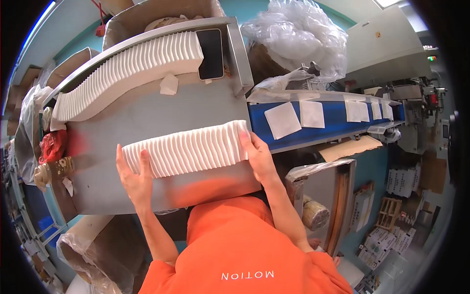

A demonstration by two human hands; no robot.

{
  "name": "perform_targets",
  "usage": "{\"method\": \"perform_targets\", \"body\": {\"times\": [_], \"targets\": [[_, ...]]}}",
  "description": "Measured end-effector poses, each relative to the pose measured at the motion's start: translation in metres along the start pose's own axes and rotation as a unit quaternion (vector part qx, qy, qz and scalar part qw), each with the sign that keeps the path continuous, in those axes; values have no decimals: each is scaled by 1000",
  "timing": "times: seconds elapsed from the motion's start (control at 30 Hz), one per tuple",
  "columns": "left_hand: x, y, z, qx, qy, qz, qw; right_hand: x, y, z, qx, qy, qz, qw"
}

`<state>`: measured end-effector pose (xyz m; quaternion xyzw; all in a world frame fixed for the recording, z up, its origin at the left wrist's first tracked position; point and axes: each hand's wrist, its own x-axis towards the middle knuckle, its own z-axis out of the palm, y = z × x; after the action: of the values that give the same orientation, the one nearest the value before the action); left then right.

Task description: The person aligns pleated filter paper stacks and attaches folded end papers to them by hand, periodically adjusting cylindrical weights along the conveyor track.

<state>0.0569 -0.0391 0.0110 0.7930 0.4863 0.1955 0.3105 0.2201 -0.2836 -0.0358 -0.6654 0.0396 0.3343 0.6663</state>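
Observation:
A long row of folded white paper napkins (191, 149) lies on the grey metal table (112, 132) in front of me, its pieces standing edge to edge. My left hand (134, 179) grips the left end, with the thumb on the near side and the fingers round the end. At the opposite end, my right hand (259, 159) presses its thumb and fingers against the last napkins. A second, longer napkin row (132, 68) curves along the back rim of the table. One loose napkin (169, 85) lies just in front of that row.
To the right, a blue conveyor belt (338, 120) carries several flat napkins. A dark phone (210, 54) lies by the table's back right corner. Clear plastic bags (298, 36) are heaped behind the belt. A red plastic bag (53, 146) sits at the left edge.

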Motion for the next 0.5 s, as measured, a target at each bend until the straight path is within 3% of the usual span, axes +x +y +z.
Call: {"method": "perform_targets", "body": {"times": [0.07, 0.17, 0.2, 0.3, 0.33, 0.37, 0.43, 0.47, 0.5], "targets": [[0, 0, -1, -4, 2, -10, 1000, -2, 1, -9, 239, -28, 122, 963], [2, -5, -1, 0, 3, -9, 1000, -14, 8, -41, 137, -87, 199, 966], [2, -6, 0, 2, 2, -5, 1000, -16, 6, -42, 91, -80, 178, 976], [1, -3, -1, -9, -10, -7, 1000, -11, 1, -30, 218, 79, 85, 969], [1, -4, -1, -6, -10, -2, 1000, -7, 5, -31, 225, 39, 74, 971], [1, -4, 0, -3, -10, 3, 1000, -7, 8, -25, 167, 34, 52, 984], [0, -4, 1, -1, -11, 9, 1000, -15, -10, 3, -105, 22, -61, 992], [-1, -3, 2, -3, -9, 9, 1000, -13, -7, 5, -134, 20, -40, 990], [0, -2, 3, -6, -6, 9, 1000, -11, -7, 4, -36, 22, 12, 999]]}}
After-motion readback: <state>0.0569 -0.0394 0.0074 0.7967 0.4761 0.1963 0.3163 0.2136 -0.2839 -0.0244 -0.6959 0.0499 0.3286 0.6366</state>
